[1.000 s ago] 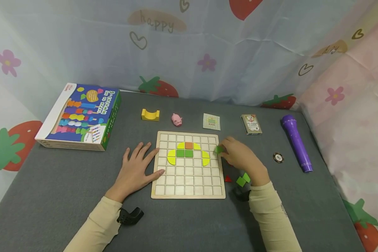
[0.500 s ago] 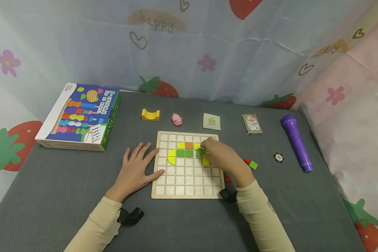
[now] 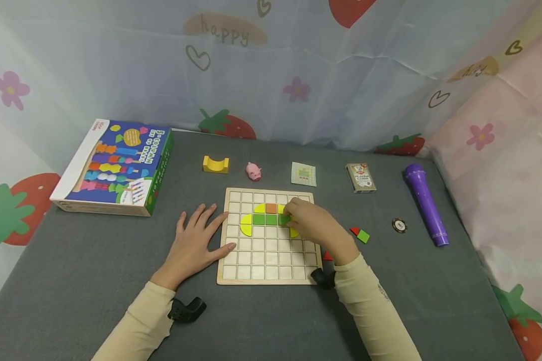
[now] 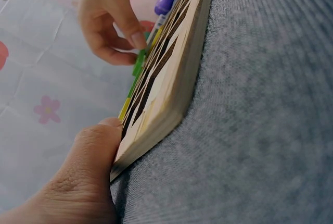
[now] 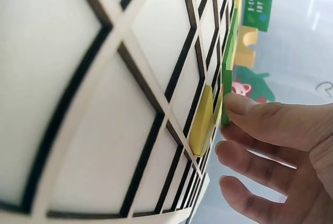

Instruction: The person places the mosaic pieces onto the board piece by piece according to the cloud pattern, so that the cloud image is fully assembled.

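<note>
A wooden grid board (image 3: 264, 259) lies on the grey cloth. On it are an orange square tile (image 3: 271, 208), two green square tiles (image 3: 259, 219) side by side, and yellow quarter-round tiles (image 3: 246, 229) around them. My right hand (image 3: 318, 225) pinches another green square tile (image 5: 227, 86) between thumb and fingers, at the right end of the green row. In the right wrist view that tile is tilted against the board. Fingers spread, my left hand (image 3: 196, 245) rests along the board's left edge, its thumb (image 4: 96, 146) on the rim. My right hand partly covers the yellow tiles on that side.
Right of the board lie a loose green tile (image 3: 363, 236) and red triangles (image 3: 327, 256). Behind it stand a yellow block (image 3: 216, 164), pink pig (image 3: 253, 171), pattern card (image 3: 303, 174) and card box (image 3: 361, 178). A chip (image 3: 399, 225), purple microphone (image 3: 425, 205) and game box (image 3: 117, 168) flank it.
My right hand has moved left from the board's right edge with the green tile, bringing it down to the end of the green row. The left hand has stayed still.
</note>
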Demonstrator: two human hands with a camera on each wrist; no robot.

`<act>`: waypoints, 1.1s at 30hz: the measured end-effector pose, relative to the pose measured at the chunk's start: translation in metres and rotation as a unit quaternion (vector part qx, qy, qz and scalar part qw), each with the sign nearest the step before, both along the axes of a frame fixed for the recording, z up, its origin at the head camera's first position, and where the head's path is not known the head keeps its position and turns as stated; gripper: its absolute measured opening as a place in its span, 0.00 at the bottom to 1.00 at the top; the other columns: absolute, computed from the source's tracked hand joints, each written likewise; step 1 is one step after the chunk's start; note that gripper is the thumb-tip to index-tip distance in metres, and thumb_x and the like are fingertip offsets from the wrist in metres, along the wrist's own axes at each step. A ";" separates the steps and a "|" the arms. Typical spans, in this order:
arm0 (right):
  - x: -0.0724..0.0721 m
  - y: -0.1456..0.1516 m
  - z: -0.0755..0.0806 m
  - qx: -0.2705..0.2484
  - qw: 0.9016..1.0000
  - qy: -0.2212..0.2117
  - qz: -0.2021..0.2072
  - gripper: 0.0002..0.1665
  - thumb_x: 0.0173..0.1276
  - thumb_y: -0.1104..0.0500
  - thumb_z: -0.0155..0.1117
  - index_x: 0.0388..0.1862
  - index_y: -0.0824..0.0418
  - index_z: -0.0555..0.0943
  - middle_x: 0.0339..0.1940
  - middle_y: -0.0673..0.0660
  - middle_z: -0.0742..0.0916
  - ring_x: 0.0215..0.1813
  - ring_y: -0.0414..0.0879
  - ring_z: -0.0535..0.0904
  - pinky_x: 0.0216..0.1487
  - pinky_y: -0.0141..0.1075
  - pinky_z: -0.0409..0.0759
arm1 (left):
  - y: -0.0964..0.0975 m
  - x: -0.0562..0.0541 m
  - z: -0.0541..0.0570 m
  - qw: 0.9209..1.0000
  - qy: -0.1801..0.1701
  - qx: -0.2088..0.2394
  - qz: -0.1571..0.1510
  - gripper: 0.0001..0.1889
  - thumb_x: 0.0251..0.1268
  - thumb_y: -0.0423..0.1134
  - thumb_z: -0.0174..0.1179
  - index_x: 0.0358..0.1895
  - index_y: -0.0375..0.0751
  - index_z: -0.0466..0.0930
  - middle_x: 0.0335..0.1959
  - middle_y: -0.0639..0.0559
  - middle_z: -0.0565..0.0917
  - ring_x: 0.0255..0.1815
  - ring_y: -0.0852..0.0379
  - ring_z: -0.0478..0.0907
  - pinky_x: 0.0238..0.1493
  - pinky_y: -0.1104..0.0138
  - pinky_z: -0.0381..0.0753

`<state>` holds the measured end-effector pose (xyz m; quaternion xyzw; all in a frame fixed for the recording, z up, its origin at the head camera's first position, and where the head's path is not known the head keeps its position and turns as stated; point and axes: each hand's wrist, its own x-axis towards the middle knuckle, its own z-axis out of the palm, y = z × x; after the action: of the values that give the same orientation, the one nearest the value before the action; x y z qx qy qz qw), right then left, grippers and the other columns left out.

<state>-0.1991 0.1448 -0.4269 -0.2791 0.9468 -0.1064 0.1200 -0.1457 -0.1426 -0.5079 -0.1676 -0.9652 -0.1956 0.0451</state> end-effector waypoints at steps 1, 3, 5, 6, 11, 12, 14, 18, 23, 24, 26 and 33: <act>0.000 0.000 0.000 0.001 1.000 -0.001 0.001 0.13 0.66 0.60 0.65 0.49 0.60 0.81 0.45 0.53 0.81 0.42 0.43 0.79 0.43 0.36 0.80 | 0.000 0.000 0.000 1.000 0.000 0.000 0.000 0.42 0.57 0.70 0.55 0.72 0.53 0.63 0.74 0.43 0.60 0.76 0.40 0.48 0.69 0.36 0.39; -0.001 -0.001 -0.001 0.003 1.000 0.000 0.005 0.13 0.66 0.60 0.66 0.49 0.60 0.81 0.45 0.53 0.82 0.44 0.43 0.79 0.44 0.36 0.80 | 0.000 0.000 0.000 1.000 0.000 0.001 0.000 0.42 0.57 0.69 0.55 0.72 0.53 0.63 0.74 0.43 0.60 0.76 0.40 0.48 0.69 0.36 0.39; -0.001 -0.002 -0.001 0.006 1.000 0.003 0.008 0.13 0.65 0.61 0.66 0.49 0.60 0.81 0.45 0.53 0.82 0.45 0.43 0.79 0.45 0.36 0.80 | 0.000 0.000 0.000 1.000 0.000 0.001 0.000 0.42 0.57 0.69 0.55 0.72 0.53 0.62 0.74 0.43 0.60 0.76 0.40 0.48 0.69 0.36 0.39; -0.001 -0.002 -0.002 0.007 1.000 0.005 0.009 0.13 0.65 0.61 0.66 0.49 0.60 0.81 0.45 0.53 0.82 0.45 0.43 0.79 0.45 0.36 0.80 | 0.000 0.001 0.000 1.000 0.000 0.001 0.000 0.42 0.57 0.69 0.55 0.72 0.53 0.62 0.74 0.43 0.60 0.76 0.40 0.48 0.69 0.36 0.39; 0.000 -0.003 -0.004 0.019 0.999 0.020 0.019 0.14 0.65 0.60 0.66 0.49 0.60 0.81 0.45 0.53 0.82 0.46 0.44 0.79 0.46 0.37 0.80 | 0.000 0.001 -0.001 1.000 -0.003 0.000 0.000 0.42 0.57 0.70 0.55 0.73 0.53 0.62 0.74 0.43 0.59 0.76 0.40 0.48 0.69 0.36 0.38; 0.000 -0.003 -0.004 0.021 0.999 0.022 0.021 0.14 0.65 0.60 0.66 0.49 0.60 0.81 0.45 0.53 0.82 0.46 0.44 0.79 0.46 0.37 0.80 | 0.000 0.001 -0.001 1.000 -0.004 0.000 0.001 0.42 0.57 0.70 0.55 0.73 0.53 0.62 0.74 0.43 0.59 0.76 0.40 0.48 0.69 0.36 0.38; -0.001 -0.003 -0.004 0.022 0.999 0.023 0.021 0.14 0.65 0.60 0.66 0.49 0.60 0.81 0.46 0.54 0.82 0.46 0.45 0.80 0.47 0.37 0.80 | 0.000 0.001 0.000 1.000 -0.004 0.000 0.001 0.42 0.57 0.70 0.55 0.73 0.53 0.62 0.74 0.43 0.59 0.76 0.40 0.48 0.69 0.36 0.38; 0.000 -0.003 -0.003 0.021 0.999 0.023 0.018 0.14 0.65 0.60 0.67 0.49 0.60 0.81 0.45 0.53 0.82 0.46 0.45 0.80 0.46 0.37 0.80 | 0.000 0.001 0.000 1.000 -0.005 0.000 0.001 0.42 0.57 0.70 0.55 0.72 0.52 0.62 0.74 0.43 0.59 0.76 0.40 0.48 0.69 0.36 0.38; 0.000 -0.003 -0.002 0.022 0.999 0.022 0.018 0.13 0.65 0.60 0.66 0.48 0.60 0.82 0.45 0.53 0.82 0.46 0.44 0.79 0.46 0.37 0.80 | 0.000 0.000 -0.001 1.000 -0.006 -0.005 0.001 0.43 0.57 0.70 0.55 0.72 0.52 0.62 0.74 0.43 0.59 0.76 0.40 0.47 0.70 0.36 0.38; 0.000 -0.003 -0.002 0.021 0.999 0.021 0.018 0.13 0.65 0.60 0.66 0.48 0.60 0.82 0.45 0.53 0.82 0.45 0.44 0.79 0.46 0.36 0.80 | 0.000 0.000 -0.001 1.000 -0.006 -0.005 0.001 0.43 0.57 0.70 0.55 0.72 0.52 0.62 0.74 0.43 0.59 0.76 0.40 0.48 0.69 0.36 0.38; -0.001 -0.002 -0.002 0.018 1.000 0.017 0.014 0.13 0.66 0.60 0.66 0.49 0.60 0.82 0.45 0.53 0.82 0.46 0.45 0.79 0.46 0.37 0.80 | 0.000 -0.001 -0.002 1.000 -0.006 -0.006 0.001 0.43 0.57 0.70 0.55 0.72 0.52 0.62 0.74 0.42 0.59 0.76 0.40 0.48 0.69 0.36 0.38; 0.003 0.020 0.003 0.002 1.000 0.012 -0.020 0.15 0.68 0.60 0.64 0.52 0.61 0.81 0.49 0.55 0.82 0.50 0.48 0.80 0.49 0.41 0.80 | 0.000 0.000 -0.001 1.000 -0.006 -0.004 0.001 0.43 0.57 0.70 0.55 0.72 0.52 0.62 0.74 0.43 0.59 0.76 0.40 0.48 0.69 0.36 0.38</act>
<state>-0.1957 0.1645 -0.4236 -0.2609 0.9538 -0.1034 0.1071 -0.1458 -0.1431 -0.5094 -0.1657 -0.9664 -0.1929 0.0387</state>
